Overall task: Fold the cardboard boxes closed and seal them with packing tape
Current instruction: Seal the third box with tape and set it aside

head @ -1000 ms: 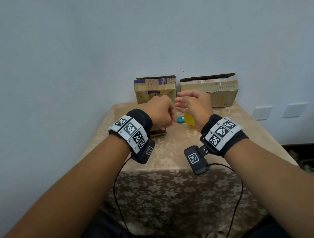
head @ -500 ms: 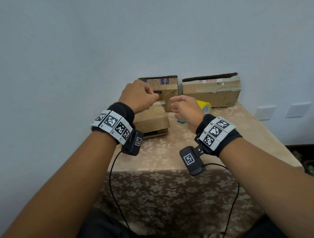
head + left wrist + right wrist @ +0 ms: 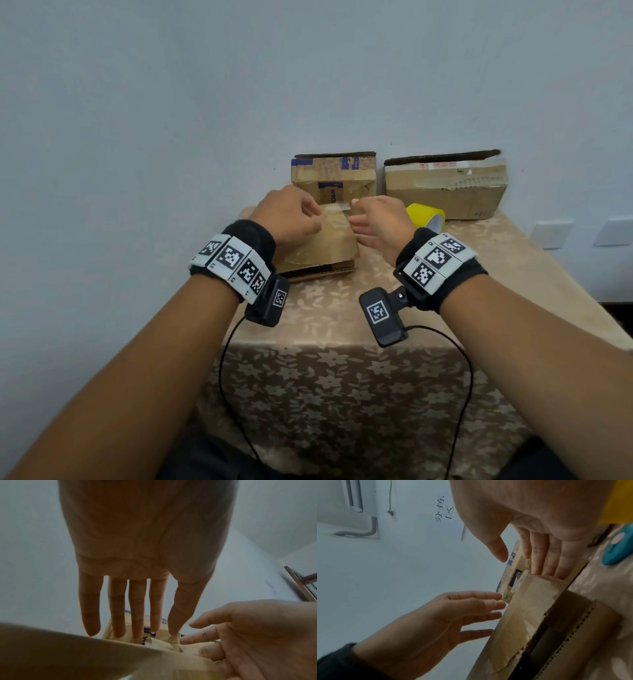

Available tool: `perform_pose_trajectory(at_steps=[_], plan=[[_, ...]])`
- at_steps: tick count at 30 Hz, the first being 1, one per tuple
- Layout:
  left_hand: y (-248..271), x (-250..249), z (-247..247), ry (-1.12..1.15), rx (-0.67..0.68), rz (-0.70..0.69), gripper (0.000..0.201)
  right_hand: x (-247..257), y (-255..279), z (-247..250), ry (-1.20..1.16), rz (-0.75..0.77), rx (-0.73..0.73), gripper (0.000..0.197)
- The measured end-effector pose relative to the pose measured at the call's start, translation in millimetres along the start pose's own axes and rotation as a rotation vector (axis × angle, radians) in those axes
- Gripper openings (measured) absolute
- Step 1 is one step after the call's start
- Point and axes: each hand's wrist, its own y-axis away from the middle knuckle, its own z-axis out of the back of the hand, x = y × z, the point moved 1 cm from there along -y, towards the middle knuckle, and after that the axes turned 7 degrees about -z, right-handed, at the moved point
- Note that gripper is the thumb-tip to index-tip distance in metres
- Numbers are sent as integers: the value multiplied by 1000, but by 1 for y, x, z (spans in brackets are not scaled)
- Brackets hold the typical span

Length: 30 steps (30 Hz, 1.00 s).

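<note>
Both hands, the left hand (image 3: pixel 286 214) and right hand (image 3: pixel 382 224), fingers relaxed and holding nothing, are reaching for the near cardboard box (image 3: pixel 322 250) on the table (image 3: pixel 479 274), apparently folding its flaps before taping with the yellow tape roll (image 3: pixel 426 219).

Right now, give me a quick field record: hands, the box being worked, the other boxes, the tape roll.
left hand: open, fingers straight, over the left side of the near box
right hand: open, fingertips at the box's far right edge
near box: flaps down, old tape across the top, front edge gaping
back boxes: small box and wide box against the wall
tape roll: yellow, on the table, right of the right hand, not held
teal object: on the table by the near box, kind unclear
</note>
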Motion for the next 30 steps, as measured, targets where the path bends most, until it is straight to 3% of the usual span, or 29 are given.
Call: perform_pose_trajectory(at_steps=[4,7,11,21,24,30], plan=[[2,2,-4,-25,34,28,30,-1,-12,-6,-18,8,-16,22],[2,2,-5,-22,30,33,31,1,-19,-9,-5,52,-55,16],[1,4,-5,-23,33,47,31,0,-30,-12,-41,94,-90,25],[1,8,-5,-37,44,44,31,-5,-42,-13,-103,-24,-126,4],[0,8,-6,-46,43,41,27,-10,-46,-13,-82,-66,-105,37],[1,9,-7,-51,37,48,25,-6,-56,-22,-20,47,-154,10]])
